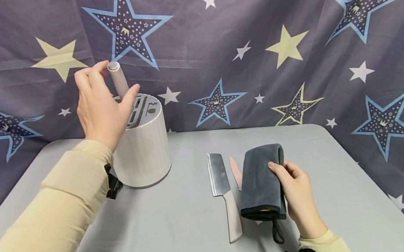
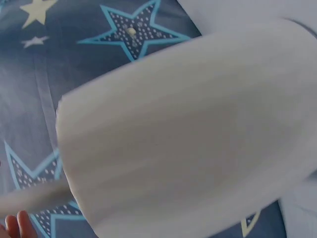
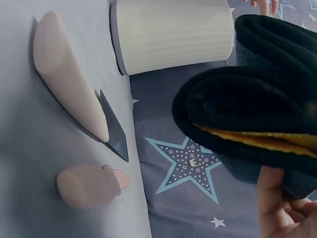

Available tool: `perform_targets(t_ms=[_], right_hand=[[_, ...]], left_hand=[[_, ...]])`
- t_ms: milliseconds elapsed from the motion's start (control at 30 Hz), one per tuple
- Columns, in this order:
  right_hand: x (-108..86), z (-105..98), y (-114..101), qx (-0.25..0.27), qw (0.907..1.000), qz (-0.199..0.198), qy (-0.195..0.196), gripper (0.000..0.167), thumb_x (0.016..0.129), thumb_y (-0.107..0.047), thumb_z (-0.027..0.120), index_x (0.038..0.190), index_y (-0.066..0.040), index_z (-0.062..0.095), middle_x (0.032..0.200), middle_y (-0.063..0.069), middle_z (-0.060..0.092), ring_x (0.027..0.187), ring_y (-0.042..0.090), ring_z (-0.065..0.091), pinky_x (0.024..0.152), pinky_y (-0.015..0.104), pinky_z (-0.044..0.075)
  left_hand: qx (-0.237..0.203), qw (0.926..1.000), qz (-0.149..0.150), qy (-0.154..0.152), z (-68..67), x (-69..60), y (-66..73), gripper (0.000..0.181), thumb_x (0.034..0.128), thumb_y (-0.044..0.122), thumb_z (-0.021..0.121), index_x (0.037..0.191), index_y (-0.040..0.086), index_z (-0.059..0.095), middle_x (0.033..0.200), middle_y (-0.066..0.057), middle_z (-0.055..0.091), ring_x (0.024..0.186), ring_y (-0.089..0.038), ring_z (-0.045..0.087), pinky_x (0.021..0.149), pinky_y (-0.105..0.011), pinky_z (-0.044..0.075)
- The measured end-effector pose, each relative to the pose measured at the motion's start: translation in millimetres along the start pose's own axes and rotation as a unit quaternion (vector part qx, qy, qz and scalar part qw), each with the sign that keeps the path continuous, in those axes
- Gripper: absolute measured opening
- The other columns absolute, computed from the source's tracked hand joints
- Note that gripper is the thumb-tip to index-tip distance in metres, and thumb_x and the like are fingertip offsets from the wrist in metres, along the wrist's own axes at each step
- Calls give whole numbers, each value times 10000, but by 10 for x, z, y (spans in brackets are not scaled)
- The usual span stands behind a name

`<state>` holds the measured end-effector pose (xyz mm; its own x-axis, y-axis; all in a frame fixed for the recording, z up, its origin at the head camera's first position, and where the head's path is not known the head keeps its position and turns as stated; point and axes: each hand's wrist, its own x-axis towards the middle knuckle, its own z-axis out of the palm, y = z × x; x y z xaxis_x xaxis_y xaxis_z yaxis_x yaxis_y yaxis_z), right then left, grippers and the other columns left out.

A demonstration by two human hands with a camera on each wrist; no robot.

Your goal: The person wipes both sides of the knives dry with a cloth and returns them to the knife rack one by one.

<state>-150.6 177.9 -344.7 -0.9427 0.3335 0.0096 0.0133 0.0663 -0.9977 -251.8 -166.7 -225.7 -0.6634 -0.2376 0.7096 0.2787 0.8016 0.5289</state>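
Observation:
In the head view my left hand (image 1: 99, 105) is at a pale handle (image 1: 118, 78) that stands up out of a white ribbed knife block (image 1: 142, 153). Its fingers and thumb are spread about the handle, not closed round it; the left wrist view shows fingertips (image 2: 22, 228) just beside the handle. My right hand (image 1: 297, 192) grips a folded dark grey cloth (image 1: 260, 178) with black edging, a hanging loop and a yellow inside, held above the table. Left of the cloth lies a cleaver (image 1: 219, 176) with a pale handle. A pink-bladed knife (image 1: 236, 171) is partly hidden behind the cloth.
A light grey table (image 1: 189, 244) carries the block and knives. Slots (image 1: 143, 109) show in the block's top. Behind stands a dark curtain (image 1: 189, 52) printed with stars. Both wrists wear black straps with small devices (image 1: 113, 183).

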Motion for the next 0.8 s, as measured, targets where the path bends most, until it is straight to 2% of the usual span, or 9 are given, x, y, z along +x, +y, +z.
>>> perform_targets(t_ms=[200, 400, 500, 633, 800], right_hand=[[5, -17, -10, 226, 9997, -74, 86, 223, 956, -229, 640, 1055, -30, 664, 791, -60, 646, 680, 114, 615, 613, 270, 526], [2, -32, -20, 298, 9994, -92, 125, 215, 961, -220, 633, 1058, -30, 660, 804, -51, 635, 681, 116, 604, 611, 266, 522], [2, -38, -23, 332, 9993, -104, 121, 214, 962, -218, 630, 1056, -27, 658, 812, -50, 628, 687, 116, 599, 616, 264, 520], [3, -50, -22, 342, 9993, -72, 124, 203, 960, -227, 634, 1043, -44, 664, 819, -52, 628, 700, 116, 600, 622, 263, 521], [11, -72, -21, 438, 9989, -30, 158, 177, 957, -225, 639, 1035, -69, 674, 818, -58, 642, 694, 110, 616, 622, 260, 529]], left_hand=[[-328, 9983, 374, 293, 89, -134, 77, 498, 905, 339, 703, 1311, 86, 563, 1202, -197, 450, 832, -355, 573, 727, -511, 456], [-567, 9948, 829, 134, 222, -372, 162, 411, 869, 293, 758, 1180, 48, 645, 1057, -182, 525, 697, -259, 554, 621, -394, 415], [-629, 9939, 901, -122, 296, -520, 220, 398, 857, 310, 771, 1153, 66, 663, 1016, -142, 561, 709, -229, 564, 614, -368, 423], [-621, 9917, 930, -639, 392, -712, 290, 370, 864, 345, 758, 1124, 96, 671, 955, -76, 597, 708, -196, 568, 589, -363, 432], [-456, 9846, 1086, -1295, 540, -942, 365, 306, 880, 355, 737, 1057, 111, 687, 884, -29, 623, 696, -178, 571, 584, -340, 443]])
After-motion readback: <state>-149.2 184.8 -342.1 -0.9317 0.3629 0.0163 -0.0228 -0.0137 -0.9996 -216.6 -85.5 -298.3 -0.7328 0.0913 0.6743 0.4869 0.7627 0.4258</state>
